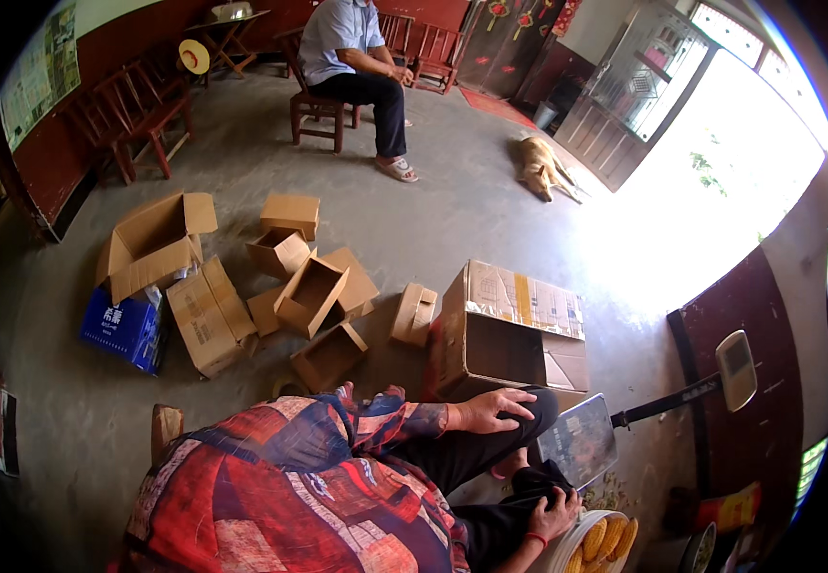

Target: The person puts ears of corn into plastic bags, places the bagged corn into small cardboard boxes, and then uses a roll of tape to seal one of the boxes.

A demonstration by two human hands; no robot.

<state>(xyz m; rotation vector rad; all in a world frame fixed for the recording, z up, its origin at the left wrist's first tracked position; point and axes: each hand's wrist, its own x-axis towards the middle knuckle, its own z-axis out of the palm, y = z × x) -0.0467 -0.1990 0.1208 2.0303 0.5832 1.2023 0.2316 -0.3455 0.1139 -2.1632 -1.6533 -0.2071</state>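
Observation:
My left hand (493, 412) lies on my dark-trousered knee with its fingers spread, holding nothing. Lower down, my right hand (557, 514), a red band at its wrist, rests on the other leg, fingers apart. Beside it stands a white bucket (563, 550) with several yellow corn cobs (602, 541). A platform scale (582, 440) is just beyond my legs, its display head (736, 370) raised on a dark post. Near my left knee stands a large open cardboard box (455, 336) with yellow tape.
Several cardboard boxes (213, 315) and a blue printed box (124, 326) lie on the concrete floor. A person (346, 50) sits on a wooden chair (317, 107) further off. A tan dog (541, 165) lies near the open door (636, 93). Red chairs (145, 118) line the wall.

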